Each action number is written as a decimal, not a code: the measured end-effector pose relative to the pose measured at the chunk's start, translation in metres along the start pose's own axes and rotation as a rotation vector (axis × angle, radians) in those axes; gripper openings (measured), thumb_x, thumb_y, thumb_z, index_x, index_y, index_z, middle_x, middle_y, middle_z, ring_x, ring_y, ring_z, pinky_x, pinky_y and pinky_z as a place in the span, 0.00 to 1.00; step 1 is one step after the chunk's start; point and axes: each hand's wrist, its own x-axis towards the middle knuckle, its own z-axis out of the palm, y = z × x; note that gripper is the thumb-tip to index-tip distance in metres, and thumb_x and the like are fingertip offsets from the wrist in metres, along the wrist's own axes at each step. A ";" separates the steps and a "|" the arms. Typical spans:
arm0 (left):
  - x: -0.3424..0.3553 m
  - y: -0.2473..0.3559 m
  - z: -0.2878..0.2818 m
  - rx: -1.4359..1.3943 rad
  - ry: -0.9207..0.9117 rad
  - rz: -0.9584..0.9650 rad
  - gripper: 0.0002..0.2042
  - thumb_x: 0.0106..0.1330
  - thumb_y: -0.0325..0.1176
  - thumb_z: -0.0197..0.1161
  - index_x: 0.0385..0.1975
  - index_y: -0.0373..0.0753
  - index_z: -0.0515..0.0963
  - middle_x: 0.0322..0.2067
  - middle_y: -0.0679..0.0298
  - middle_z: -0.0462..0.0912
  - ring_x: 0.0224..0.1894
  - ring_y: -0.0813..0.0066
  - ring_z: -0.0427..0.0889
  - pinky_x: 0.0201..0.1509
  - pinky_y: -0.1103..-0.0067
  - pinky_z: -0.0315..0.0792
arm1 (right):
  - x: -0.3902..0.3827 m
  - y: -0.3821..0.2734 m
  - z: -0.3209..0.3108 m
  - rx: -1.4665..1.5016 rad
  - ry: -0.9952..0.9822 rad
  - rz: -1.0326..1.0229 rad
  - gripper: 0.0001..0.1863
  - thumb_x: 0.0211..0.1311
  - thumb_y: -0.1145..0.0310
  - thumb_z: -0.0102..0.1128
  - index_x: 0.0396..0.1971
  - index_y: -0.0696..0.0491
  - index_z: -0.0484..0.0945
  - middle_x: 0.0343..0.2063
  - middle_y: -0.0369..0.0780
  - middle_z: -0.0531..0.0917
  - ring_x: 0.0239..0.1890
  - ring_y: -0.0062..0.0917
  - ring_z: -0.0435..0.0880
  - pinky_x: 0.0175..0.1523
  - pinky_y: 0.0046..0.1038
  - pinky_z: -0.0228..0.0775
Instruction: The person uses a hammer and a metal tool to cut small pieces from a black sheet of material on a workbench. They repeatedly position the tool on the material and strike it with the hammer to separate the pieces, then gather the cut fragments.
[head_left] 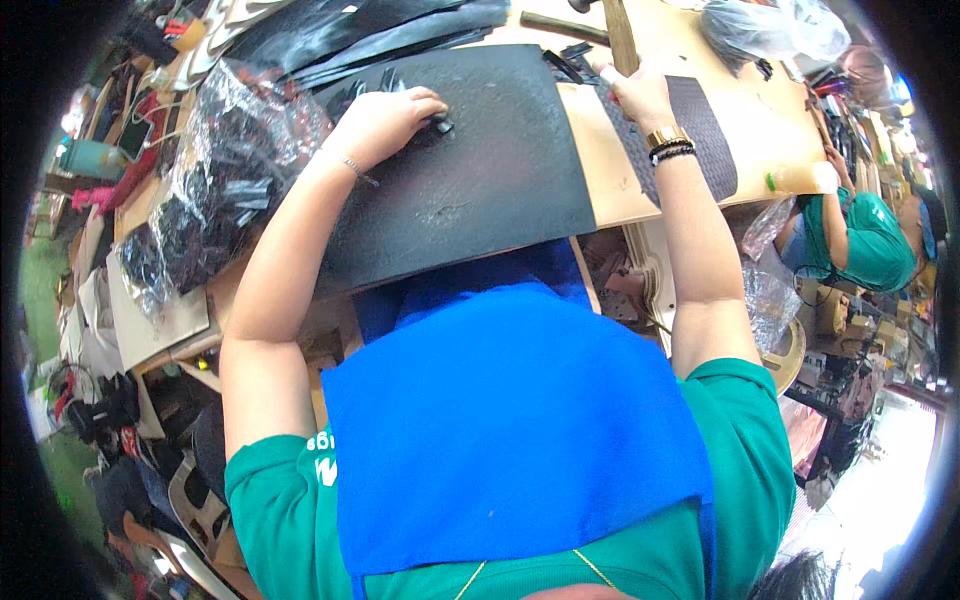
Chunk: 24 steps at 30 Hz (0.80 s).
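Observation:
My left hand (398,118) is closed on a small black piece (440,125) over a large dark board (470,180), near its back half; more small black strips lie just behind it. My right hand (636,100) is closed around the wooden handle (622,35) of a hammer, whose dark head is at the top edge of the view. Below my right hand and forearm lies a dark textured mat (700,120) on the pale table.
Crumpled clear plastic with black pieces (240,150) lies at the left, long black sheets (370,30) behind. A plastic bag (770,30) sits at back right. A co-worker in green (865,240) sits at the right, near a pale container (800,178).

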 end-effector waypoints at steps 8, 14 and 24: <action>0.002 0.031 0.004 -0.142 0.114 -0.083 0.11 0.61 0.39 0.64 0.40 0.44 0.78 0.38 0.64 0.81 0.38 0.63 0.83 0.39 0.73 0.77 | -0.072 0.041 -0.016 0.361 -0.076 0.153 0.19 0.55 0.61 0.69 0.39 0.58 0.75 0.27 0.36 0.82 0.18 0.15 0.75 0.23 0.20 0.68; -0.020 0.091 0.006 -0.281 0.061 -0.232 0.11 0.60 0.40 0.65 0.37 0.42 0.79 0.35 0.61 0.81 0.39 0.62 0.83 0.40 0.73 0.77 | -0.119 0.062 -0.007 0.378 -0.198 0.228 0.21 0.56 0.60 0.70 0.42 0.57 0.75 0.25 0.33 0.80 0.17 0.11 0.73 0.22 0.16 0.67; -0.048 0.068 0.025 -1.109 0.562 -0.540 0.14 0.74 0.31 0.49 0.54 0.37 0.74 0.35 0.73 0.76 0.32 0.89 0.69 0.40 0.88 0.67 | -0.116 0.071 -0.004 0.478 -0.189 0.226 0.18 0.60 0.64 0.66 0.44 0.59 0.74 0.24 0.33 0.78 0.16 0.13 0.73 0.21 0.17 0.67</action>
